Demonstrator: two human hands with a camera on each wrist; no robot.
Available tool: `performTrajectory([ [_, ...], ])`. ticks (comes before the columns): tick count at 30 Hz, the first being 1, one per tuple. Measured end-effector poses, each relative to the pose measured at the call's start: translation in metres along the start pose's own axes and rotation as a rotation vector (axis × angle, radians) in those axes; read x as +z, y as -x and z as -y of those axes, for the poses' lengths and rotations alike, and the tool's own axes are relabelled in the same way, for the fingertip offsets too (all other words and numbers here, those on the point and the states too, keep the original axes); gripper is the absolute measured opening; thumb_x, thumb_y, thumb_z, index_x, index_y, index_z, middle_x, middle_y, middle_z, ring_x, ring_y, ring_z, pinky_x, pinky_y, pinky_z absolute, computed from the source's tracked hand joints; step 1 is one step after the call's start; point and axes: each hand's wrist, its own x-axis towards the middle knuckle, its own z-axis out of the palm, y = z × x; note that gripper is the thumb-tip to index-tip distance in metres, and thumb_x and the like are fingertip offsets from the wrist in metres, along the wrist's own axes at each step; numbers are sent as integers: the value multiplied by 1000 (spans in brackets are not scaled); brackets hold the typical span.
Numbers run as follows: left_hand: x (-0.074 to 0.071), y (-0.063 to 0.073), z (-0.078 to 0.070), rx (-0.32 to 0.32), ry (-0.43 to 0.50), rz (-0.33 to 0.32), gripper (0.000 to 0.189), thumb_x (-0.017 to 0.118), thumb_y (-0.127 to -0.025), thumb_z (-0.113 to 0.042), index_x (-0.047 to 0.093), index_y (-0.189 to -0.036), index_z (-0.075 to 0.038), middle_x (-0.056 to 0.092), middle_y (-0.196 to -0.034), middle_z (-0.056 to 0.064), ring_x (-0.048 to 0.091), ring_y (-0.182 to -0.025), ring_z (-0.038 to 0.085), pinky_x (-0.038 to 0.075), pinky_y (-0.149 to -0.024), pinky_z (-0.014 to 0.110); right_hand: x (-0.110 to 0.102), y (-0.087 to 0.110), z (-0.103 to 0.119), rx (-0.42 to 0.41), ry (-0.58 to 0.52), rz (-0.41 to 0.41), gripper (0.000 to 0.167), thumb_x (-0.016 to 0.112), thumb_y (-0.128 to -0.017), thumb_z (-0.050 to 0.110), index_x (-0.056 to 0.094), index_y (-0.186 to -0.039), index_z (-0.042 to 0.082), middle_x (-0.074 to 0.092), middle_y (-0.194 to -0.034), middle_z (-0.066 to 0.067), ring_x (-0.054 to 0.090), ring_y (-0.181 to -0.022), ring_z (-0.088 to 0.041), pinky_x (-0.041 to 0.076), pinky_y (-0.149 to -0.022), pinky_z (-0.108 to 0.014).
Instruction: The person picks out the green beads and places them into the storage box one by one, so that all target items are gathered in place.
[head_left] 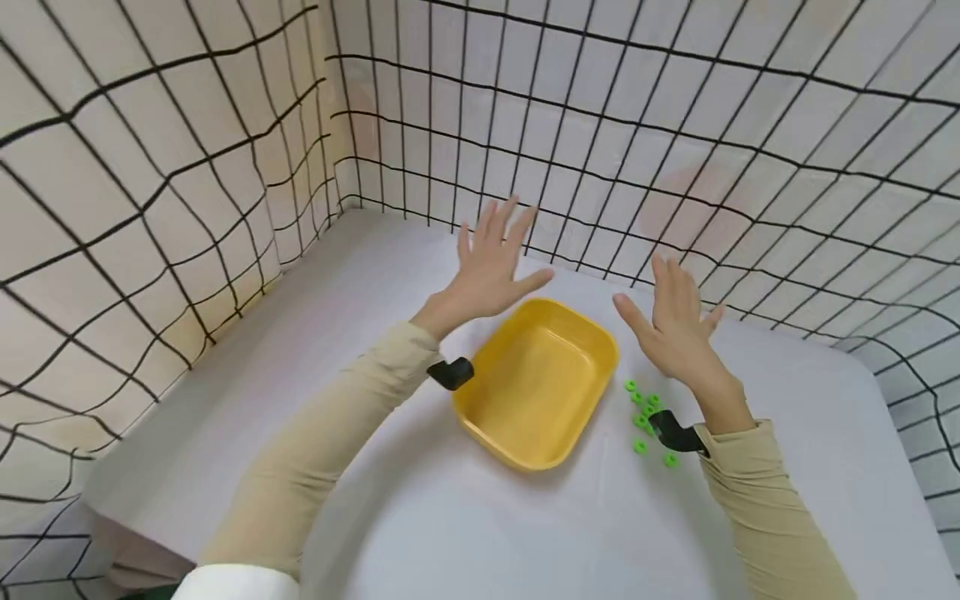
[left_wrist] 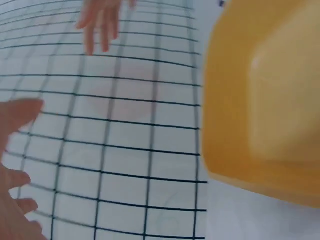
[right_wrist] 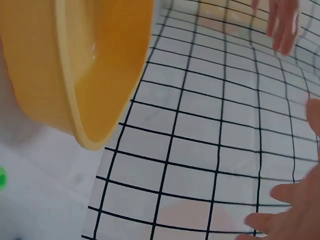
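Note:
A yellow rectangular tub (head_left: 536, 392) with nothing in it sits on the white table between the forearms. My left hand (head_left: 487, 265), fingers spread, hovers past its far left corner and holds nothing. My right hand (head_left: 675, 325) is raised beyond the tub's right side, its fingers straight and its palm bare. Several small green rings (head_left: 640, 421) lie in a loose cluster right of the tub, partly covered by the black wrist mount (head_left: 675, 433). One green ring (right_wrist: 2, 178) shows at the left edge of the right wrist view.
Black wire grid panels (head_left: 600, 117) with white sheeting behind them stand along the back and sides. The white cloth-covered table (head_left: 465, 533) extends toward me. A second black mount (head_left: 452, 373) on the left wrist overlaps the tub's left rim in the head view.

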Motion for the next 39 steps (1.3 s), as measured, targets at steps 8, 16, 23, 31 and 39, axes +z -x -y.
performTrajectory([
  [8, -43, 117, 56, 169, 1145, -176, 103, 81, -80, -44, 21, -155, -7, 24, -162, 9, 20, -150, 23, 18, -124, 37, 1, 47, 16, 91, -769, -514, 42, 51, -103, 27, 44, -140, 7, 41, -145, -7, 41, -135, -22, 33, -116, -32],
  [16, 4, 210, 102, 45, 1065, 100, 115, 89, -72, -10, 12, -157, -10, 8, -165, 16, 9, -152, 28, 17, -124, 35, 9, 73, 2, 202, -1078, -728, 18, 57, -100, 18, 59, -111, 4, 59, -118, -8, 62, -108, -20, 53, -88, -18],
  [23, 18, 232, 109, -127, 862, 257, 113, 90, -67, -3, 22, -156, -18, 23, -162, 5, 22, -150, 27, 14, -123, 51, 31, 73, -3, 253, -1160, -734, 15, 59, -99, 17, 62, -104, 3, 62, -111, -9, 65, -99, -19, 56, -81, -18],
  [31, 18, 260, 103, -102, 915, 178, 106, 89, -65, 5, 28, -150, -9, 35, -155, 10, 31, -145, 29, 26, -119, 24, 47, 74, -6, 368, -1168, -654, 12, 58, -100, 16, 62, -101, 5, 63, -108, -5, 66, -96, -16, 55, -78, -17],
  [39, 16, 262, 84, -64, 966, 146, 94, 86, -65, 10, 36, -144, -4, 45, -145, 15, 43, -134, 21, 34, -115, 25, 35, 98, -28, 432, -1038, -369, 12, 66, -95, 17, 64, -100, 6, 70, -85, 2, 66, -73, -10, 56, -64, -15],
])
